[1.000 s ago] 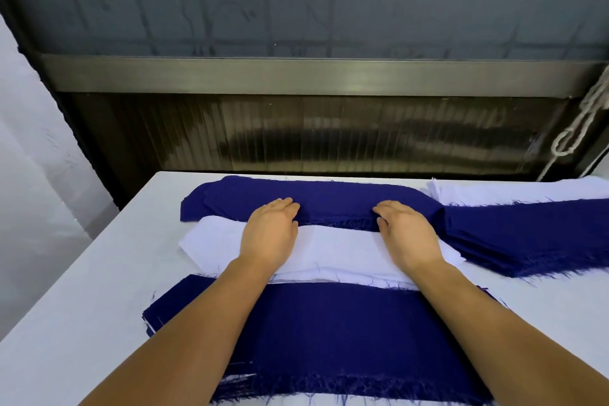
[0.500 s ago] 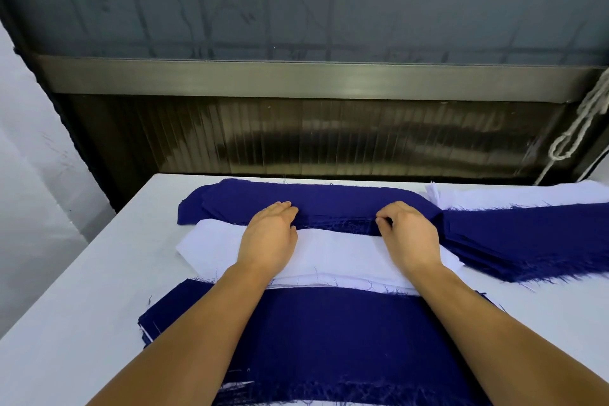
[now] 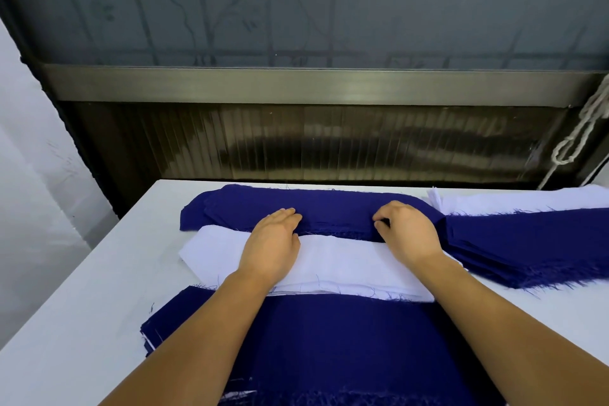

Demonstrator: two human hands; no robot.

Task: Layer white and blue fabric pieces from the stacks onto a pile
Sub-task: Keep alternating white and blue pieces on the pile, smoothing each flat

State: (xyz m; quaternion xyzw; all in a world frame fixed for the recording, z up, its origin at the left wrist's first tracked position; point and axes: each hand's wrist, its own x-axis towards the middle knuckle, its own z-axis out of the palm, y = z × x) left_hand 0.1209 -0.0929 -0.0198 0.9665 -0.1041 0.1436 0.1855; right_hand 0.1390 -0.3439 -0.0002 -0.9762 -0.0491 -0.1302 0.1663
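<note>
Navy blue cloth dominates the head view: a far blue piece lies across the back of the white worktop, and a white piece lies just in front of it, overlapping its near, frayed edge. The left hand rests flat, fingers straight and released, palm on the white piece and fingertips reaching onto the blue. The right hand has its fingers curled at the blue piece's near edge, apparently pinching it. Nearest the person sits a layered blue pile, white edges showing at its left corner. To the right lie a blue stack and, behind it, a white stack. A knotted cord hangs at the far right.
</note>
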